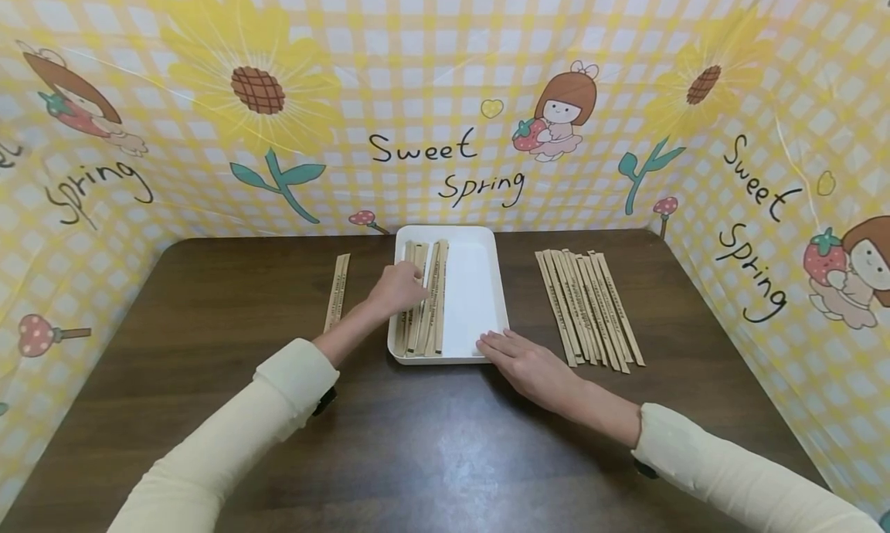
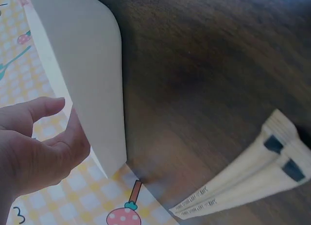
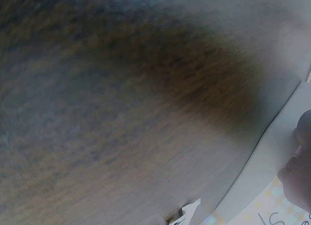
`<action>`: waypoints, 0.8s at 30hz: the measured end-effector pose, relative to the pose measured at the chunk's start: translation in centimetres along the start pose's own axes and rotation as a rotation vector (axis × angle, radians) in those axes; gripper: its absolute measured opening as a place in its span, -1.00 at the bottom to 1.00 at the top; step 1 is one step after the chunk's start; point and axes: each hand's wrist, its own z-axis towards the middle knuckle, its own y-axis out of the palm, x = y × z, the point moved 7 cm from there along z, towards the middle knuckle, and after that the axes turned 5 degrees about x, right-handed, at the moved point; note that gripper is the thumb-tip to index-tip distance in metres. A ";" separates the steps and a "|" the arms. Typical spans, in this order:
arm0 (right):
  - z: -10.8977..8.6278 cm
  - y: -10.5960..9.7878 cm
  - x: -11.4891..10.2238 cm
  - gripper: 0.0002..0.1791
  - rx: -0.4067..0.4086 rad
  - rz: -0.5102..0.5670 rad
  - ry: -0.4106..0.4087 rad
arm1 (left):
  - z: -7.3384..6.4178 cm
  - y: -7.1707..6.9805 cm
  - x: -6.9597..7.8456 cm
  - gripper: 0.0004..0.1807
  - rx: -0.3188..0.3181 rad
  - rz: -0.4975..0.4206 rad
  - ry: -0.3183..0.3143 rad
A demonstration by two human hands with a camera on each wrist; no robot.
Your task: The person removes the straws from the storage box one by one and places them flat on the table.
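Observation:
A white rectangular tray [image 1: 473,301] lies on the table with several slim brown paper-wrapped sticks [image 1: 439,301] side by side in its left part. My left hand [image 1: 399,287] reaches over the tray's left wall, fingers down at the sticks. In the left wrist view, a gap shows between thumb and finger of the left hand [image 2: 43,147]; some fingertips hide behind the tray wall [image 2: 92,79]. With extended fingers, my right hand [image 1: 531,369] rests on the tray's near right corner. The right wrist view shows part of this dark, shadowed hand [image 3: 299,179] at the tray wall [image 3: 265,157].
Left of the tray lie two more wrapped sticks [image 2: 243,176], partly behind the left forearm in the head view. A row of several wrapped sticks [image 1: 587,309] lies to the right. Yellow checked cloth [image 1: 445,69] surrounds the back and sides of the brown table [image 1: 431,456].

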 end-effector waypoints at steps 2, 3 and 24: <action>0.0 0.0 0.0 -0.49 -0.003 -0.003 -0.001 | 0.2 0.4 0.1 -0.57 -0.001 0.011 0.012; 0.0 0.0 0.0 -0.49 -0.005 -0.006 -0.001 | 0.3 0.6 0.2 -0.57 -0.002 0.014 0.018; 0.1 -0.1 -0.1 -0.48 -0.012 -0.022 0.006 | 1.8 2.6 0.3 -0.65 0.000 0.207 -0.042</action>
